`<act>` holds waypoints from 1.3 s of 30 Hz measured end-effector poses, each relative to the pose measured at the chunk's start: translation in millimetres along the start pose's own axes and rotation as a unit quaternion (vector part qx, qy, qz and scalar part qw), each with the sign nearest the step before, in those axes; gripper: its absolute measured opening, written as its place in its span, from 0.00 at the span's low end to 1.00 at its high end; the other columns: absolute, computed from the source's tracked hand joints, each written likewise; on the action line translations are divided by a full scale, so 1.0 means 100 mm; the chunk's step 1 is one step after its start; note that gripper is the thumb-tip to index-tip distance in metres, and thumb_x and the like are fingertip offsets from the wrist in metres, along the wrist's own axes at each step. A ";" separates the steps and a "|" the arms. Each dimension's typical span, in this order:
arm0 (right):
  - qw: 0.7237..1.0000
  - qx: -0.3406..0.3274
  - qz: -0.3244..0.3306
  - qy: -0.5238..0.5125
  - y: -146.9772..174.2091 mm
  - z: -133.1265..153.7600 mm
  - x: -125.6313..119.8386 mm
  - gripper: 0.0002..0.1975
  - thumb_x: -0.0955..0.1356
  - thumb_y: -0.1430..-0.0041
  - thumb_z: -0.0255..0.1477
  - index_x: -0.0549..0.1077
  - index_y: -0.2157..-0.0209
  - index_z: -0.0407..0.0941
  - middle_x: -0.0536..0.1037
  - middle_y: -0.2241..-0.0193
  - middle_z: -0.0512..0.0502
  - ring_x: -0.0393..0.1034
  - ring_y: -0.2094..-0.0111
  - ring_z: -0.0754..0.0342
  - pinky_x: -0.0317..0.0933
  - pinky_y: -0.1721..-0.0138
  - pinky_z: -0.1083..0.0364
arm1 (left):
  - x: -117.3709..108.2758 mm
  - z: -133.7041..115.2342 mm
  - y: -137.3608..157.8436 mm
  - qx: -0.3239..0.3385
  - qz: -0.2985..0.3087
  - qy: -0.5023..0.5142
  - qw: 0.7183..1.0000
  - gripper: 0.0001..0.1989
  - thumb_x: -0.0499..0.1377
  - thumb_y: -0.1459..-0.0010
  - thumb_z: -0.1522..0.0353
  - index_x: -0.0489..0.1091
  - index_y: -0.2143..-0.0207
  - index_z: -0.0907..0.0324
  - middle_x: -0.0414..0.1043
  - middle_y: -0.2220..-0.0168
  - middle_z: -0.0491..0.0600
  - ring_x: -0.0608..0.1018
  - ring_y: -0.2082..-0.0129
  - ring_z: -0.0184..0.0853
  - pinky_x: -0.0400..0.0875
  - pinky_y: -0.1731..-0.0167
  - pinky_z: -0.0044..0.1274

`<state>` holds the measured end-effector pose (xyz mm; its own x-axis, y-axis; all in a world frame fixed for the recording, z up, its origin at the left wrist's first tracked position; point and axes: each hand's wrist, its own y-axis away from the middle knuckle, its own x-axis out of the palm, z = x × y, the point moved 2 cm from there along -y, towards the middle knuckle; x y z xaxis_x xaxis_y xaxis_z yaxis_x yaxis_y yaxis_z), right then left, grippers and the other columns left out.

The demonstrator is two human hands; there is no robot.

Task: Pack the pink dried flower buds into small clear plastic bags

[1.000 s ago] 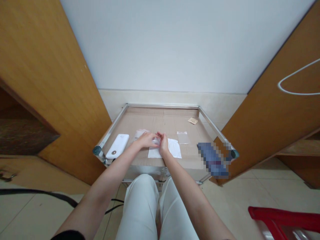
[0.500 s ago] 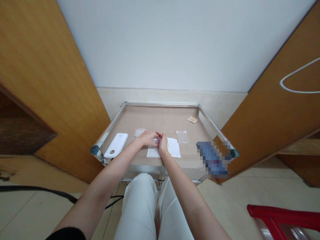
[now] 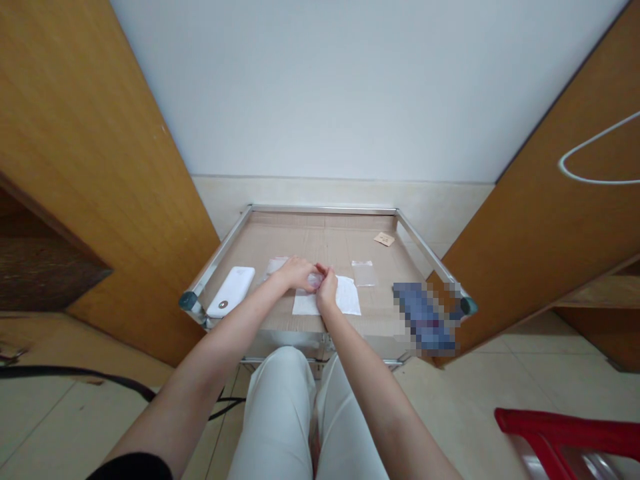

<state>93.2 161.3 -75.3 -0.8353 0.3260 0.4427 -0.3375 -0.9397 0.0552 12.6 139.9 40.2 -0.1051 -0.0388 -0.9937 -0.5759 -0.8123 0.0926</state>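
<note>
Since the earlier frames, only slight movement is seen: the view has been shifted a little, so that the worktop (image 3: pixel 295 233) and its things are shown slightly further left, while the hands have been kept close together at nearly the same spot. The left hand (image 3: pixel 299 273) is bent from the left, palm down, with its fingers curled inward; the right hand (image 3: pixel 327 290) is cupped opposite, its fingertips brought close to those of the left. A piece of clear plastic (image 3: pixel 315 280) is held between the two, above the upper left part of a white sheet (image 3: pixel 347 299); which fingers are pinching it cannot be told, since much of it is covered.

Beside the left hand, a clear packet (image 3: pixel 275 265) is partly hidden by the fingers and wrist. To the right of the sheet, another flat bag (image 3: pixel 364 274) is laid, apart from the hands. A white device (image 3: pixel 233 288) with a round dark mark is set near the left edge, and a tan card (image 3: pixel 385 239) lies near the far right corner. At the near right, a dark blue item (image 3: pixel 423 317) is blurred by pixelation. The surface is bordered by a metal rail (image 3: pixel 323 210).
</note>
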 end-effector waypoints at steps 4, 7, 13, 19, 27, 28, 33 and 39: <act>1.000 0.000 -0.001 -0.002 0.00 -0.01 -0.02 0.22 0.54 0.46 0.37 0.73 0.73 0.40 0.77 0.72 0.45 0.69 0.68 0.55 0.59 0.63 0.56 | -0.03 -0.01 -0.01 -0.007 0.009 -0.009 1.000 0.23 0.54 0.58 0.56 0.68 0.58 0.52 0.73 0.64 0.52 0.74 0.63 0.43 0.64 0.66 0.29; 1.000 0.011 0.011 -0.013 -0.01 -0.03 -0.02 0.22 0.55 0.46 0.38 0.73 0.72 0.40 0.77 0.72 0.45 0.69 0.68 0.55 0.60 0.66 0.56 | -0.03 0.00 -0.02 -0.006 0.015 -0.013 1.000 0.22 0.54 0.58 0.55 0.69 0.60 0.53 0.74 0.65 0.53 0.74 0.64 0.43 0.65 0.67 0.28; 1.000 0.026 0.008 -0.014 -0.02 -0.04 -0.01 0.20 0.55 0.46 0.37 0.72 0.73 0.40 0.76 0.74 0.46 0.69 0.69 0.55 0.61 0.67 0.56 | 0.01 0.03 -0.04 0.004 0.010 -0.015 1.000 0.23 0.55 0.58 0.55 0.69 0.59 0.53 0.74 0.65 0.52 0.74 0.64 0.41 0.63 0.65 0.27; 0.999 0.029 0.002 -0.014 -0.01 0.01 0.01 0.20 0.55 0.46 0.35 0.73 0.75 0.41 0.77 0.74 0.47 0.69 0.70 0.56 0.59 0.64 0.57 | 0.00 0.03 -0.07 0.021 0.004 -0.015 1.000 0.24 0.58 0.62 0.55 0.69 0.60 0.53 0.74 0.64 0.52 0.73 0.61 0.41 0.61 0.60 0.29; 0.999 0.023 0.023 0.000 -0.02 -0.01 0.00 0.21 0.55 0.46 0.37 0.73 0.74 0.41 0.77 0.73 0.46 0.69 0.70 0.57 0.60 0.66 0.57 | 0.00 0.05 -0.11 0.016 0.025 -0.023 0.999 0.25 0.59 0.64 0.53 0.70 0.62 0.54 0.74 0.64 0.52 0.73 0.63 0.42 0.62 0.62 0.28; 0.999 0.022 0.026 -0.001 -0.01 -0.01 0.00 0.21 0.55 0.46 0.37 0.73 0.74 0.41 0.77 0.73 0.46 0.69 0.70 0.57 0.60 0.67 0.58 | 0.00 0.06 -0.11 0.015 0.023 -0.022 0.999 0.25 0.59 0.64 0.53 0.70 0.62 0.54 0.74 0.64 0.52 0.73 0.63 0.42 0.62 0.62 0.28; 0.999 0.039 0.022 -0.011 0.02 0.02 0.01 0.20 0.55 0.46 0.37 0.73 0.73 0.41 0.77 0.73 0.46 0.69 0.72 0.57 0.60 0.71 0.58 | -0.04 0.08 -0.08 -0.008 0.025 -0.031 0.999 0.26 0.58 0.65 0.52 0.70 0.62 0.54 0.74 0.65 0.52 0.74 0.64 0.41 0.62 0.63 0.28; 0.999 0.046 0.020 -0.021 0.04 0.04 0.02 0.20 0.55 0.45 0.35 0.72 0.74 0.41 0.77 0.73 0.46 0.69 0.71 0.57 0.61 0.71 0.58 | -0.10 0.08 -0.06 -0.025 0.024 -0.029 0.999 0.27 0.58 0.67 0.50 0.71 0.64 0.55 0.74 0.66 0.53 0.73 0.64 0.43 0.62 0.63 0.29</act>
<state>91.7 158.1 -70.7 -0.8280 0.2854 0.4827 -0.2615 -0.9580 0.1177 10.8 149.4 50.2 -0.1786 -0.0461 -0.9828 -0.5276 -0.8387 0.1353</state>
